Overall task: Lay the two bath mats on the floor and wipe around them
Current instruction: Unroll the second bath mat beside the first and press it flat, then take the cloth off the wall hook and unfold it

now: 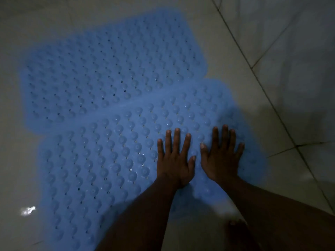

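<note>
The left grip (174, 160) and right grip (222, 158) lie flat with fingers spread, holding nothing, pressing the near bath mat (108, 160), soft blue rubber with round suction cups and small holes. It meets the matching far bath mat (99, 69) on the pale tiled floor (290, 87).

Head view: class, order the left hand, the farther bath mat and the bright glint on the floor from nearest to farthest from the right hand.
1. Left hand, close beside the right hand.
2. Farther bath mat, ahead and to the left.
3. Bright glint, far off at lower left.
</note>
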`<move>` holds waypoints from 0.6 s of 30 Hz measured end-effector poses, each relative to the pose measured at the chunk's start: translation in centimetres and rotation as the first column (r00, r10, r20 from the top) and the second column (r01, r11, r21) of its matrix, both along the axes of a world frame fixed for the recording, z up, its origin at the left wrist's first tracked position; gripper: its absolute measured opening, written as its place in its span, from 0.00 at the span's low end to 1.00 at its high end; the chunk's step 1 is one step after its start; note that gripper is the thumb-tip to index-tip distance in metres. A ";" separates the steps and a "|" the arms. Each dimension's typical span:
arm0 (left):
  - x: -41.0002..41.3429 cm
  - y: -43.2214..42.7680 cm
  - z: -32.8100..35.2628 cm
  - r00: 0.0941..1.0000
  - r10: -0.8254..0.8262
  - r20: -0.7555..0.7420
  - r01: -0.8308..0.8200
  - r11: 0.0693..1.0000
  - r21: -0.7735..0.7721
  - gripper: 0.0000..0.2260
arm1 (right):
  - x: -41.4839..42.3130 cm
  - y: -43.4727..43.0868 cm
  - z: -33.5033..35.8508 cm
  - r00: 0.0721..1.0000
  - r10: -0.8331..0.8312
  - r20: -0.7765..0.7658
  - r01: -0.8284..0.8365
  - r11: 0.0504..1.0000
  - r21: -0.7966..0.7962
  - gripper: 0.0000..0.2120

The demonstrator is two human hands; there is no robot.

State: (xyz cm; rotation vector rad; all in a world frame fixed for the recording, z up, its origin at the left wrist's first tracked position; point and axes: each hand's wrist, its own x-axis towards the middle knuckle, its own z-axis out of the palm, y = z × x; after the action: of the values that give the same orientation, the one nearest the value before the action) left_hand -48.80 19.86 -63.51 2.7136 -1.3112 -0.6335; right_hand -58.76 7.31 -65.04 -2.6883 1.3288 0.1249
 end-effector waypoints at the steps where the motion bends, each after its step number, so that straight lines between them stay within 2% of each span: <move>1: 0.2 -0.1 0.3 1.000 -0.002 -0.022 0.003 1.000 0.022 0.32 | 0.0 0.0 0.1 1.000 0.001 -0.007 -0.001 1.000 0.025 0.35; 6: 2.0 1.5 3.3 0.993 -0.059 -0.103 0.065 0.997 0.052 0.37 | 2.1 0.2 2.6 0.994 -0.090 -0.067 0.100 0.982 0.162 0.34; 9: 4.8 4.2 6.4 0.997 -0.039 -0.065 0.047 0.990 0.135 0.32 | 4.5 0.2 6.2 0.987 -0.062 -0.151 0.097 0.966 0.240 0.33; 13: 11.4 6.6 12.1 0.997 0.064 0.040 -0.070 0.978 0.194 0.35 | 11.2 -0.7 13.2 0.985 0.140 -0.102 -0.100 0.941 0.322 0.35; 18: 19.7 7.6 24.0 0.979 0.137 0.154 -0.166 0.966 0.199 0.37 | 21.5 -1.7 25.6 0.909 0.414 0.039 -0.411 0.881 0.235 0.31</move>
State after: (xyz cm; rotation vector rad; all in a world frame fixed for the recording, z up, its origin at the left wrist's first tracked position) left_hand -29.14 27.48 -39.52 3.0440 -1.1027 -0.6103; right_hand -37.27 5.64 -39.43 -2.7142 0.6665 0.3232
